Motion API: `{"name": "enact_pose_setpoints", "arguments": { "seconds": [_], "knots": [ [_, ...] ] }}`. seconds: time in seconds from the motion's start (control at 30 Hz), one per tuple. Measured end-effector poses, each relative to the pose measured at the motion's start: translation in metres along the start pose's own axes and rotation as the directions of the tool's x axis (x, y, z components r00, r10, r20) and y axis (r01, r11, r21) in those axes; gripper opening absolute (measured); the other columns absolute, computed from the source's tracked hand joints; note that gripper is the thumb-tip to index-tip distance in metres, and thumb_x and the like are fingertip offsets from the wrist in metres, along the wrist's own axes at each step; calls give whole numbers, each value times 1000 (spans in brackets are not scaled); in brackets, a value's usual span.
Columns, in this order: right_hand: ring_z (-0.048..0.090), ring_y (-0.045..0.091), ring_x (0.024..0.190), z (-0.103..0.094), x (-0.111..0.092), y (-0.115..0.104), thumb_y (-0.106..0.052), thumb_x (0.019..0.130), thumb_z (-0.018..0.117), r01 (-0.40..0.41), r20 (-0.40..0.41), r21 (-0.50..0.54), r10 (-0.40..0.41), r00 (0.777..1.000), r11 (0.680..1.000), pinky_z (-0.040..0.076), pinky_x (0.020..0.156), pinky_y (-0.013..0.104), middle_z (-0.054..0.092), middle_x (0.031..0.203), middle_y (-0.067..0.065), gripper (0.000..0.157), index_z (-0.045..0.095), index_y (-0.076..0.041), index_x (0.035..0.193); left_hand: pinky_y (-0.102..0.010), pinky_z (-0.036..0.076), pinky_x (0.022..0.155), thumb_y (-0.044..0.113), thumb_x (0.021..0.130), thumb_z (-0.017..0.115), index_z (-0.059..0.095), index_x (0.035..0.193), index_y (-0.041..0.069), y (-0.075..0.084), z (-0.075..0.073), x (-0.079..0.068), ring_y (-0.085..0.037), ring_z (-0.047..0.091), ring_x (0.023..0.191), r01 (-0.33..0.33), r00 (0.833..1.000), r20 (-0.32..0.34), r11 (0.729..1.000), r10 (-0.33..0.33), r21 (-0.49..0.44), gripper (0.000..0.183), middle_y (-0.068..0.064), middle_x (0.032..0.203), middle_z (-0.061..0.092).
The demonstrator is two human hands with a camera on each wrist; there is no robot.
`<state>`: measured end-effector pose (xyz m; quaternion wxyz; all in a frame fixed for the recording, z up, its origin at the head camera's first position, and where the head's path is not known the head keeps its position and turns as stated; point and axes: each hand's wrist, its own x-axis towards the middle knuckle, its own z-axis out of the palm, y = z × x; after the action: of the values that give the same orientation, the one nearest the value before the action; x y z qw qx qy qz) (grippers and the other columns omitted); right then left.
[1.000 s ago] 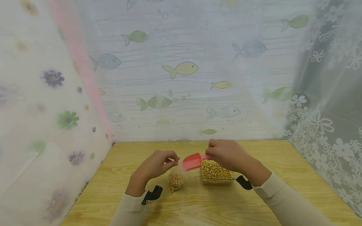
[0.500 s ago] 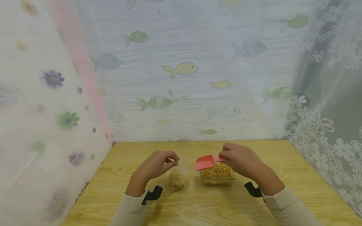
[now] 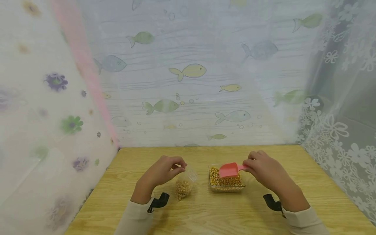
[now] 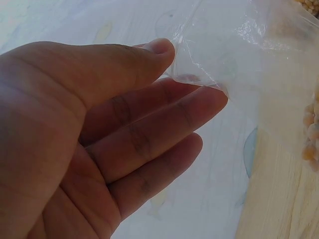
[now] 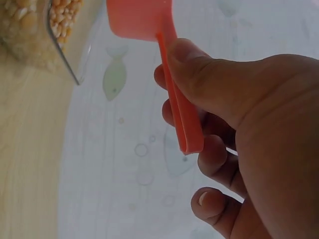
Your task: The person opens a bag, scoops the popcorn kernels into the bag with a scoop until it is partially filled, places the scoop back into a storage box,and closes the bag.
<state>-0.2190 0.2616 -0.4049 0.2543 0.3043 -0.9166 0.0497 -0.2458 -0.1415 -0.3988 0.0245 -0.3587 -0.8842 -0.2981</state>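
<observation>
A clear plastic bag (image 3: 183,190) with corn kernels in its bottom stands on the table, left of centre. My left hand (image 3: 162,172) pinches the bag's upper edge between thumb and forefinger; the left wrist view shows the thin film (image 4: 224,50) at the fingertips. In my right hand (image 3: 267,171) is a pink scoop (image 3: 228,170), its handle (image 5: 184,114) gripped between thumb and fingers. The scoop's bowl is over a clear rectangular container (image 3: 227,189) full of yellow corn kernels (image 3: 215,176), hiding some of them.
The wooden table (image 3: 194,215) ends at the back against a fish-print curtain (image 3: 188,124). Flower-patterned sheets hang at the left (image 3: 44,147) and right. A black camera mount (image 3: 160,200) sits on each wrist.
My right hand has moved right with the scoop, from beside the bag's mouth to over the corn container. My left hand stays put, and the bag's top now shows uncovered.
</observation>
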Motion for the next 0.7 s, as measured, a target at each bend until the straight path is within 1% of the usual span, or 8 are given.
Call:
{"name": "enact_pose_setpoints", "arguments": {
  "seconds": [0.1,0.2,0.37,0.5,0.7],
  "knots": [
    [44,14,79,-1,-1,3,-25,88,82,19,-12,-24,-19,1000,1000,44,64,26,56,88,-6,10,76,-20,95,-28,61,86,20,104,65,72,110,15,0,-1,0,-13,77,99,1,1000,-2,1000,-1,-2,10,-3,119,75],
    [45,15,79,-3,-2,6,-24,87,83,28,-32,-42,-30,999,999,44,66,30,58,87,-5,11,78,-19,94,-28,61,86,20,104,66,72,110,15,1,-1,-1,-14,77,99,11,1000,4,1000,-11,-4,9,-3,119,75],
    [48,17,80,-7,-6,9,-20,83,87,15,-60,-64,-19,998,998,43,66,32,59,88,-4,14,79,-18,95,-29,61,86,20,104,65,71,109,16,2,-1,-1,-14,77,99,16,1000,5,1000,-16,-4,9,-3,118,74],
    [44,16,79,-8,-7,9,-22,83,86,4,-46,-64,-7,999,998,40,65,30,58,88,-4,15,79,-19,96,-29,61,86,20,104,66,72,109,16,1,-1,0,-13,77,99,15,1000,1,1000,-15,1,9,-3,118,75],
    [40,13,82,-10,-7,5,-21,86,85,-38,8,-41,39,999,998,42,65,27,55,90,-6,12,78,-20,96,-29,61,86,20,104,66,71,108,16,2,0,-1,-13,77,99,15,1000,-2,1000,-15,-4,8,-3,119,75]
  ]
}}
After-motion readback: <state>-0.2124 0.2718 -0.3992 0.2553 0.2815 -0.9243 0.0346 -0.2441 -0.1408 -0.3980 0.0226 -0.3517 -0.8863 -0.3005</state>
